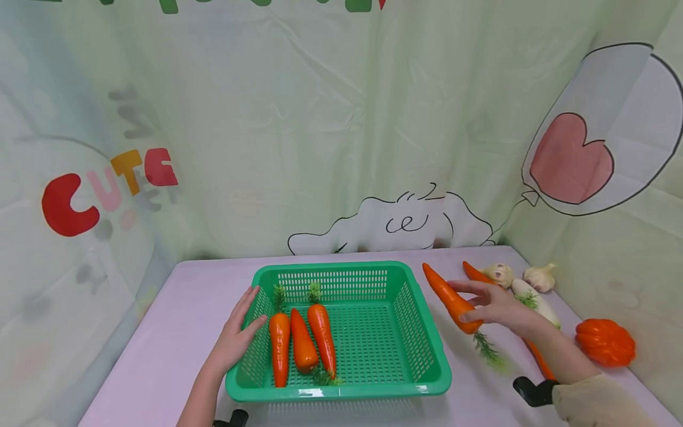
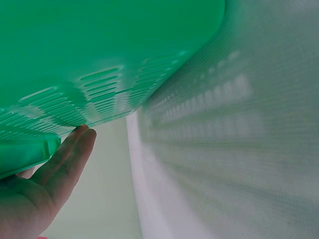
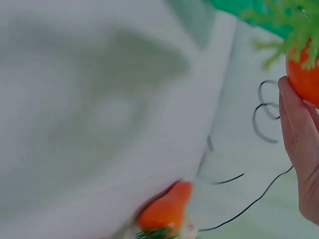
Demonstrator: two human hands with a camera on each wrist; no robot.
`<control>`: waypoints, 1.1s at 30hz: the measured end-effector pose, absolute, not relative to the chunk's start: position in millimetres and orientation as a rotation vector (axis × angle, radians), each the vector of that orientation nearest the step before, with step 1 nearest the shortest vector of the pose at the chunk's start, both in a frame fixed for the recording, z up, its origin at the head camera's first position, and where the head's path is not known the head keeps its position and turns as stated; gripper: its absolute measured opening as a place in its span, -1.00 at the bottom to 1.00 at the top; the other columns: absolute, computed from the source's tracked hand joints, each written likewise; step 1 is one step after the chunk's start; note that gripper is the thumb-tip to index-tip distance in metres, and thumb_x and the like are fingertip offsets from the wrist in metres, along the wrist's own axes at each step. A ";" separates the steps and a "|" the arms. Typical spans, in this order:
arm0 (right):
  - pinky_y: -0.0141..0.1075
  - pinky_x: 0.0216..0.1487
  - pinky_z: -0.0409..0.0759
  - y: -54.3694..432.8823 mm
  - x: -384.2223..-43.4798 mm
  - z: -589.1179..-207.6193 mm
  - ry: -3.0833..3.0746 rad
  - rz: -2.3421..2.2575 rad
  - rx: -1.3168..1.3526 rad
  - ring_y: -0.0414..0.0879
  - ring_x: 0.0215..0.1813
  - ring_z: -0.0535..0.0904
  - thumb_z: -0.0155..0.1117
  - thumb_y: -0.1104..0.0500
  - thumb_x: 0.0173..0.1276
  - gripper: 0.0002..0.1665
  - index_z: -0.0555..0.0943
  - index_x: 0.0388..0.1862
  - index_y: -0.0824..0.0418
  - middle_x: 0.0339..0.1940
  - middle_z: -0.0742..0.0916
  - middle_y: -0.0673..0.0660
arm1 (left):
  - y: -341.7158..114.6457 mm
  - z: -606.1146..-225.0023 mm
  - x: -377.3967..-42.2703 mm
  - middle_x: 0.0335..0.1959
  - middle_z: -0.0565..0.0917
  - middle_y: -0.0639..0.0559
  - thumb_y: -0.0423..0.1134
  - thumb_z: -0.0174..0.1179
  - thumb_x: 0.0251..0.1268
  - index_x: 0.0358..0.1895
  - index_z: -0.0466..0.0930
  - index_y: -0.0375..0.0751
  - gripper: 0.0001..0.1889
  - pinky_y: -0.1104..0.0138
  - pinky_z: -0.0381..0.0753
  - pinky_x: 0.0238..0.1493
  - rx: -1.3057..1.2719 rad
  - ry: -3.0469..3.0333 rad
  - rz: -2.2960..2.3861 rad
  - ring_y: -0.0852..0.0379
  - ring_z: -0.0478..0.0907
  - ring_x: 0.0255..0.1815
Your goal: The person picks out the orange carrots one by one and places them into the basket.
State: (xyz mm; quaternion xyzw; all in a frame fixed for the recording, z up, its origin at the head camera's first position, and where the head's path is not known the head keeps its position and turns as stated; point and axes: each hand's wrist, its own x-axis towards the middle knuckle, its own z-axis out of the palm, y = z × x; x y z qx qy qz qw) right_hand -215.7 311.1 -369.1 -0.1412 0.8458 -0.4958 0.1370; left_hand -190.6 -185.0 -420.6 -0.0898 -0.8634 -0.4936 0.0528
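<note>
My right hand (image 1: 493, 305) holds an orange carrot (image 1: 449, 296) by its thick end, to the right of the green basket (image 1: 395, 388). The carrot's leafy top (image 3: 304, 30) hangs below the fingers and its tip points up and left. My left hand (image 1: 235, 338) grips the basket's left rim, thumb over the inner side and fingers (image 2: 75, 154) along the slotted outer wall; the thumb is mostly hidden in the left wrist view. Inside the basket, three carrots lie at the left: one by the wall (image 1: 280, 350), a middle one (image 1: 303, 344) and another (image 1: 322, 338).
Beyond my right hand lie another carrot (image 1: 472, 271), garlic bulbs (image 1: 540, 277), a white radish (image 1: 541, 305) and a ribbed orange pumpkin (image 1: 606, 342). A long orange vegetable (image 1: 540, 359) shows under the right forearm. A printed curtain (image 1: 331, 142) hangs behind the table (image 1: 160, 344).
</note>
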 end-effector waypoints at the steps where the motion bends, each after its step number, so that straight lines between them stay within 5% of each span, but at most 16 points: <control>1: -0.13 -0.23 0.58 306.4 -214.4 -365.0 2.445 -1.449 -0.407 0.14 0.01 0.45 0.32 0.18 0.12 -0.17 0.22 0.34 0.37 0.21 0.39 0.43 | -185.1 -420.8 -190.6 0.46 -0.09 -0.13 -0.16 0.03 0.35 0.44 0.00 -0.01 -0.37 -0.29 -0.07 0.18 -0.273 -2.625 -1.500 -0.22 -0.18 0.42; 18: -0.12 -0.15 0.58 219.6 -210.5 -320.2 2.336 -1.520 -0.389 0.05 -0.04 0.53 0.36 0.20 0.12 -0.16 0.22 0.35 0.31 0.25 0.39 0.37 | -185.2 -421.3 -190.8 0.45 -0.08 -0.15 -0.08 0.02 0.34 0.44 0.00 -0.04 -0.35 -0.30 -0.06 0.17 -0.262 -2.632 -1.480 -0.23 -0.16 0.42; 33: -0.11 -0.22 0.61 146.3 -233.5 -327.6 2.255 -1.463 -0.316 0.06 -0.06 0.53 0.36 0.37 0.01 -0.22 0.35 0.28 0.26 0.27 0.41 0.27 | -185.3 -420.9 -190.5 0.45 -0.08 -0.14 -0.15 0.03 0.35 0.44 0.00 -0.04 -0.36 -0.29 -0.07 0.19 -0.270 -2.628 -1.485 -0.22 -0.17 0.42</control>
